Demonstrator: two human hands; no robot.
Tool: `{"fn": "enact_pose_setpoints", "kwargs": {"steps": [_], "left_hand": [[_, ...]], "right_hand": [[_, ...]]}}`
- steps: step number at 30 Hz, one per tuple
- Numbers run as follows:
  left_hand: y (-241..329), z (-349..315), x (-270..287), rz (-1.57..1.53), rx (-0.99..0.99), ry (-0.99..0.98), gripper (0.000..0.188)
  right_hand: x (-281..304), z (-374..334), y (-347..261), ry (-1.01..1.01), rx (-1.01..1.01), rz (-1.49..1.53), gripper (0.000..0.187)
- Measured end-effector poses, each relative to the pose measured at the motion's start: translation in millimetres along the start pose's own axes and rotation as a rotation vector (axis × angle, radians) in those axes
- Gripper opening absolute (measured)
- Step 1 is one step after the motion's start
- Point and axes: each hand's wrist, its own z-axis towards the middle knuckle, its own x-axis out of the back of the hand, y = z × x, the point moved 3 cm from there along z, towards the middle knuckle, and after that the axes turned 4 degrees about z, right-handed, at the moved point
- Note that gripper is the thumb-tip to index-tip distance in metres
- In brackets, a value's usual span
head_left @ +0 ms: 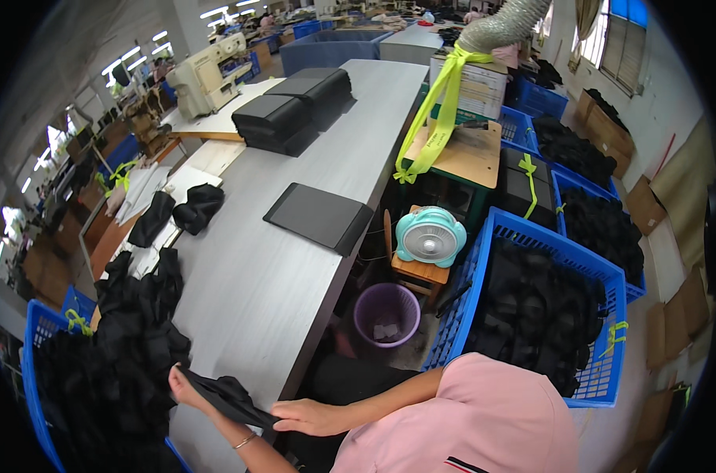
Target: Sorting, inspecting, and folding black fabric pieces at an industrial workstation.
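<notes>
A piece of black fabric [230,399] stretches between my two hands above the near end of the grey table. My left hand [188,388] pinches its far-left end, close to a heap of black cloth [129,347] at the table's left side. At the other end, my right hand [309,416] closes on the fabric, its fingers pointing left. Farther up the table lies a short, flat stack of dark rectangular pieces [318,217]. Behind it, taller stacks of black pieces [291,110] stand neatly squared.
The long grey table [251,276] runs away from me. Blue crates of black cloth stand at left [39,339] and right [445,339]. A purple bin [385,314] and a turquoise fan [430,236] on a wooden chair are beside the table. A sewing machine [204,79] stands beyond.
</notes>
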Motion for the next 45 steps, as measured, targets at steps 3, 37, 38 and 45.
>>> {"fn": "enact_pose_setpoints", "kwargs": {"steps": [3,37,38,45], "left_hand": [[63,-13,-7,-0.201,0.046,-0.028,0.020],[199,-226,56,-0.352,0.462,-1.109,0.025],[222,-244,54,-0.229,0.420,-1.150,0.028],[302,-250,5,-0.235,0.029,-0.598,0.011]], "right_hand": [[34,-21,5,-0.020,-0.233,0.384,0.027],[83,-32,-127,-0.047,-0.147,0.523,0.044],[85,-19,-115,-0.014,-0.207,0.495,0.048],[60,15,-44,0.173,-0.006,0.147,0.048]]}}
